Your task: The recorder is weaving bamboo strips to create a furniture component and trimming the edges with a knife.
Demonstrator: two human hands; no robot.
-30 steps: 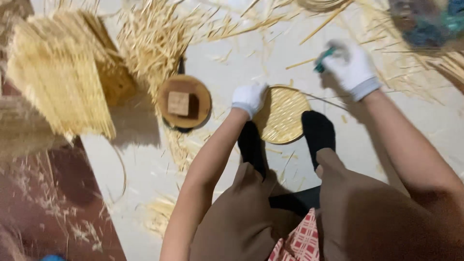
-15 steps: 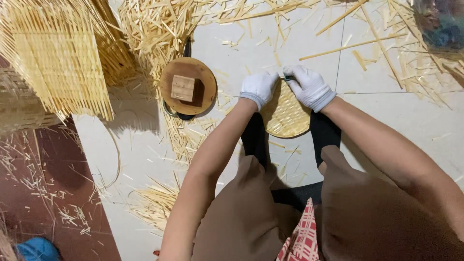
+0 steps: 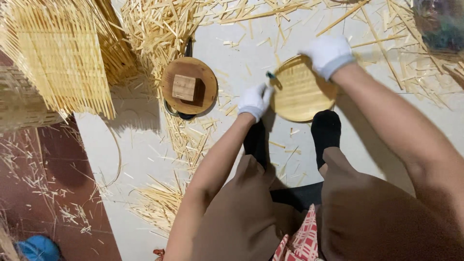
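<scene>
White-gloved hands held a round woven mat [image 3: 302, 92]. The left hand [image 3: 254, 100] pinched its left edge, and the right hand [image 3: 327, 54] gripped its top edge.

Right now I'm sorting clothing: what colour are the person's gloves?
White, on both the left hand and right hand; head view.

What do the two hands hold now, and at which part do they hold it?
Both hold the round woven disc by its rim: the left hand at the left edge, the right hand at the top right edge.
</scene>
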